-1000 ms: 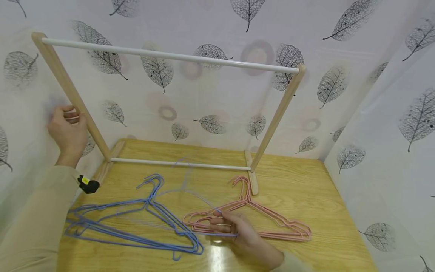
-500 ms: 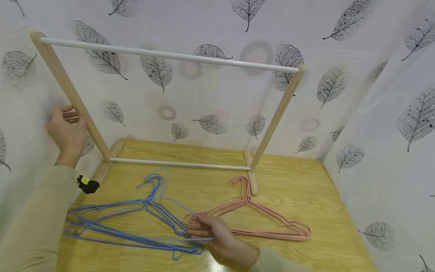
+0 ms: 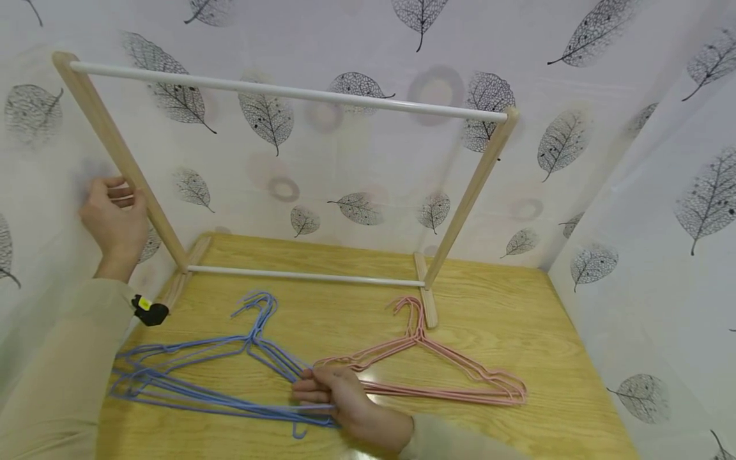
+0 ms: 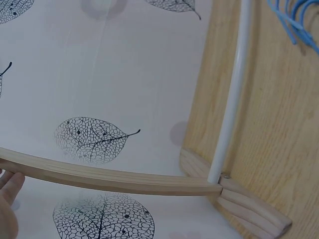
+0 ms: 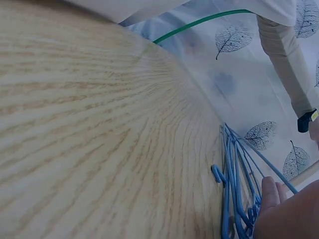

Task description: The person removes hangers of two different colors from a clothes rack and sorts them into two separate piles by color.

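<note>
In the head view my left hand [image 3: 115,220] grips the left wooden post [image 3: 109,137] of a white-barred clothes rack about midway up. Only a bit of that hand, at the post, shows in the left wrist view. My right hand [image 3: 351,409] holds a blue hanger [image 5: 269,164] by one corner, low over a pile of blue hangers [image 3: 195,404] on the left of the table. The held hanger largely overlaps that pile, hooks pointing toward the rack. Several pink hangers [image 3: 448,396] lie just right of my right hand, which covers part of their left end.
The rack's top bar [image 3: 299,93] runs high over the wooden table [image 3: 506,319], and its lower bar [image 3: 305,275] sits close above the tabletop. Leaf-patterned sheeting [image 3: 356,166] rises behind and at both sides. One small blue hook [image 3: 298,431] sticks out from the pile's front.
My right hand has moved left with the blue hanger, bringing it from above the middle of the table down over the blue pile. The left hand has stayed at the post.
</note>
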### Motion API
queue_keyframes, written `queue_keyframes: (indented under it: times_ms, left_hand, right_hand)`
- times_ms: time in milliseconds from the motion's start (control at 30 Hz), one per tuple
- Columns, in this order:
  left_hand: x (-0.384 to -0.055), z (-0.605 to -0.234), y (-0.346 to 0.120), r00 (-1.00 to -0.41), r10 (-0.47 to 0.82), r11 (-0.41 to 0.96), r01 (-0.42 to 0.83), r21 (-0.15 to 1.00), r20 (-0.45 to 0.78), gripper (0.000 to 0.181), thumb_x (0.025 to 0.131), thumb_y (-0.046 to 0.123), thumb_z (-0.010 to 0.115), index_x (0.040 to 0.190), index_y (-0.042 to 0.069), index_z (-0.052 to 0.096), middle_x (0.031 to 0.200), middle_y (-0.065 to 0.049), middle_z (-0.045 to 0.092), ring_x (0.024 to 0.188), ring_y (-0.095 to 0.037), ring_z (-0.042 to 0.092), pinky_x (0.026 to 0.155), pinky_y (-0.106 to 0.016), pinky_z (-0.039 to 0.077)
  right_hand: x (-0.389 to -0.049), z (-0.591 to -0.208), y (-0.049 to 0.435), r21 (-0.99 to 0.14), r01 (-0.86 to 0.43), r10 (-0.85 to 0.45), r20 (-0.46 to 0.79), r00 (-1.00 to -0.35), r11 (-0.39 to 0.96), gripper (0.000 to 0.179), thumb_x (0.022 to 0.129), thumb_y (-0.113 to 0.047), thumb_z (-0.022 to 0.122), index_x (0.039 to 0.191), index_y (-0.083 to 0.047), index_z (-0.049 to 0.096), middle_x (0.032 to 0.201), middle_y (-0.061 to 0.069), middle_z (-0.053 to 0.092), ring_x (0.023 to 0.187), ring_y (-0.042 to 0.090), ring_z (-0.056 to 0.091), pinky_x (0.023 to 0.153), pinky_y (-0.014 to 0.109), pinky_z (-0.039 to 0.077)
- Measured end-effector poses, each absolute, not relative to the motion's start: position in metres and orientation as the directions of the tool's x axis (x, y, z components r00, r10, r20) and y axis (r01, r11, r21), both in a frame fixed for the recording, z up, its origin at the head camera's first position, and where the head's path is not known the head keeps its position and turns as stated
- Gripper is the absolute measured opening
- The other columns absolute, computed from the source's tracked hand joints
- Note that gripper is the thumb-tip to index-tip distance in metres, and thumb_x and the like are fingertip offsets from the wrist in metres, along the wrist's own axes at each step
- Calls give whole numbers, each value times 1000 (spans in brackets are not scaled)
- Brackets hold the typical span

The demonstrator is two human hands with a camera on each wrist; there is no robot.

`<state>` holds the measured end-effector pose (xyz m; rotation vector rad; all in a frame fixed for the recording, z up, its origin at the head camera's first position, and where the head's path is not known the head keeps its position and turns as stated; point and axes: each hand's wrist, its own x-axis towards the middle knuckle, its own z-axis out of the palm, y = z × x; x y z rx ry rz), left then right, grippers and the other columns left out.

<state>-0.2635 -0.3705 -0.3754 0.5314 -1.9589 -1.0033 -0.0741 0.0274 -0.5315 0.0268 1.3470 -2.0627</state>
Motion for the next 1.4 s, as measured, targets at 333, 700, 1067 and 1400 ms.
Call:
queue_keyframes:
  times_ms: [333,700,1067,1400]
  left_hand:
    - [-267,-379,-373,-556,-671,581,16,814,490,30,99,21,65,126,10,69,84,36,48,73,25,46,73,-1,43]
    - [-265,-377,-371,-557,-673,575,20,818,486,28,98,21,65,124,11,70,86,32,52,72,26,47,72,-1,44]
    - [-267,-379,-374,-554,-682,575,-2,818,478,27,99,21,64,124,13,70,99,20,66,75,24,47,74,-1,45]
    - [-255,-385,-360,-504,-670,589,87,804,545,14,98,21,63,91,33,63,82,37,47,74,23,49,73,1,46]
  right_hand:
    - [-73,-534,25,-853,490,-507,-346,-789,-181,41,109,-18,54,133,15,60,128,29,71,118,32,75,96,32,65]
    - [-80,-524,30,-937,343,-539,-256,-802,-65,39,108,-13,56,135,15,59,134,33,66,127,43,68,106,38,60]
    - [-87,-529,42,-960,273,-548,-196,-813,-61,42,108,-20,58,135,12,61,137,32,64,130,44,65,106,34,61]
    - [-104,-516,69,-945,295,-499,-187,-846,-145,58,109,-28,57,143,19,49,138,32,64,118,27,75,105,43,61]
